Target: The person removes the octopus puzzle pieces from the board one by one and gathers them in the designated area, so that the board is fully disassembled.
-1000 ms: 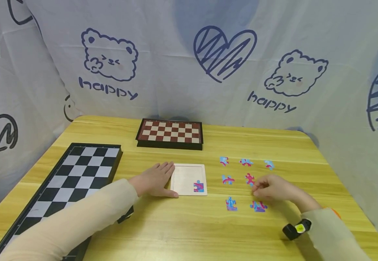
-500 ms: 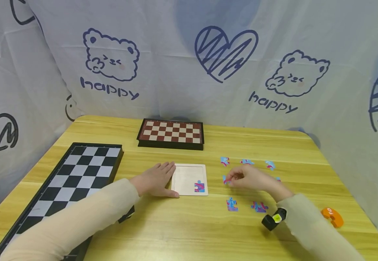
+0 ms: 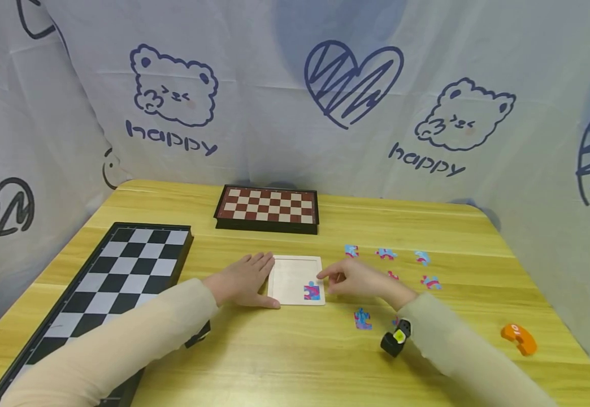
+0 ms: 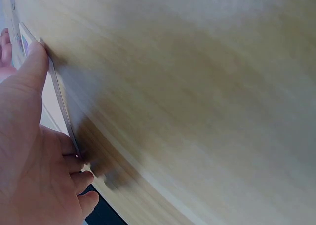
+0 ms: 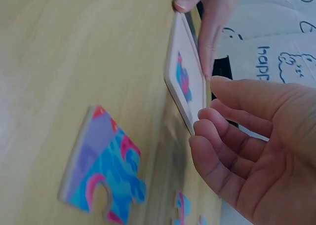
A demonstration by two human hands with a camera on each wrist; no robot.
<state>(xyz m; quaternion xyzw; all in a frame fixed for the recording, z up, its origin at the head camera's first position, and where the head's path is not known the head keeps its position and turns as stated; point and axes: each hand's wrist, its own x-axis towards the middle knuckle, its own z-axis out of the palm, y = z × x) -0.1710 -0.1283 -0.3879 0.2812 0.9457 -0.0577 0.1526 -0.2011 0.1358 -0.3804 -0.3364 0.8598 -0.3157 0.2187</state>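
A shallow white puzzle tray lies mid-table with one pink-and-blue jigsaw piece in its near right corner. My left hand rests with straight fingers along the tray's left edge, its thumb at the near left corner. At the tray's right edge, my right hand has its index fingertip by the rim. Its fingers are loosely bent in the right wrist view, with no piece visible between them. A loose jigsaw piece with a purple side lies below that hand. The right hand and wrist cover part of the loose pieces.
Several loose jigsaw pieces, including a blue-and-pink one, lie in rows right of the tray. A red-and-white chessboard sits behind, a black-and-white chessboard to the left. An orange curved object lies at the right, and a printed curtain hangs behind.
My right hand has moved left from the loose pieces to the tray's right edge, uncovering a piece and the orange object at the right. My left hand has stayed on the tray.
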